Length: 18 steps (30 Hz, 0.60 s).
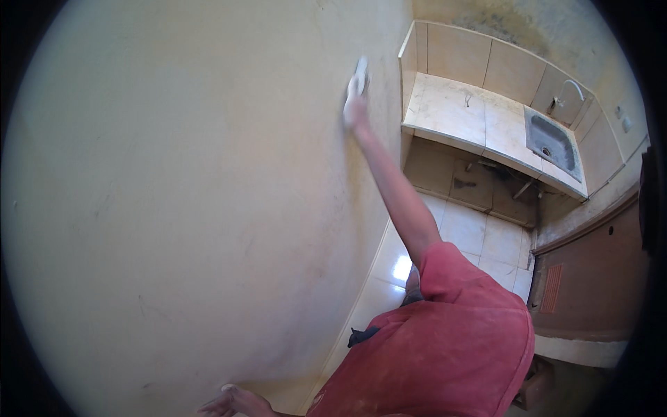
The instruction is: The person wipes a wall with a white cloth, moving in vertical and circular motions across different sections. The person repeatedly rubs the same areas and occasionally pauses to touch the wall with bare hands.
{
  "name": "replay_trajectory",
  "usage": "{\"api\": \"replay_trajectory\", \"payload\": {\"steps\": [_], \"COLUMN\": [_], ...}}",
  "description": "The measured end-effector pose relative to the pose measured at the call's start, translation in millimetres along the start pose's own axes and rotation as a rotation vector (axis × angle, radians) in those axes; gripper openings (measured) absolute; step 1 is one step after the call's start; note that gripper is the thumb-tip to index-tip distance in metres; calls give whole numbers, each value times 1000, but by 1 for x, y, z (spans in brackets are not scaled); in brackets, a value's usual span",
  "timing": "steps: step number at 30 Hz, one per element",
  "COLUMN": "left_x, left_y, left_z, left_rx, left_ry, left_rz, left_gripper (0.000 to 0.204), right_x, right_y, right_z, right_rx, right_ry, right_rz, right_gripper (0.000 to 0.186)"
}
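A cream wall [194, 174], marked with faint scuffs and smudges, fills the left and middle of the view. My right arm reaches far out along it. At its end, my right hand [356, 113] is closed on a white cloth-like piece [360, 78] held against the wall; motion blurs it, so its exact kind is hard to make out. Low in the view, my left hand [233, 402] is beside the wall with its fingers apart and nothing in them. Whether it touches the wall I cannot tell.
Right of the wall stands a tiled counter [451, 111] with a metal sink [556, 142] and a white curved tap [573, 87]. Pipes show beneath it. A brown door [590, 271] is at the right, above pale floor tiles [462, 226].
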State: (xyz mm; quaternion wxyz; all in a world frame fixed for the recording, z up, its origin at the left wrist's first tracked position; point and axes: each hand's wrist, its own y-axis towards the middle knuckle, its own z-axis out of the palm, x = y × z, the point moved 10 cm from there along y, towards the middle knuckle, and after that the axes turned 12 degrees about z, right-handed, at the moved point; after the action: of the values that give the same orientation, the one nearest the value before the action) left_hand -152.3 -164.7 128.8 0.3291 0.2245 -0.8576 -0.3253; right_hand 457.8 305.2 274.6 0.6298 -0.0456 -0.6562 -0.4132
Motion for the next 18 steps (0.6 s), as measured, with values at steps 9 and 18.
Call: {"api": "replay_trajectory", "payload": {"steps": [9,18], "left_x": [6,9], "left_y": [14,21], "left_z": [1,2], "left_rx": [-89,-122], "left_ry": [-40,-55], "left_rz": [-138,-175], "left_gripper": [78,82], "right_x": [33,-169], "right_y": [-327,-29], "right_z": [42,-20], "right_rx": [376,-100], "right_ry": [-35,84], "right_rz": [46,275], "right_gripper": [69,59]}}
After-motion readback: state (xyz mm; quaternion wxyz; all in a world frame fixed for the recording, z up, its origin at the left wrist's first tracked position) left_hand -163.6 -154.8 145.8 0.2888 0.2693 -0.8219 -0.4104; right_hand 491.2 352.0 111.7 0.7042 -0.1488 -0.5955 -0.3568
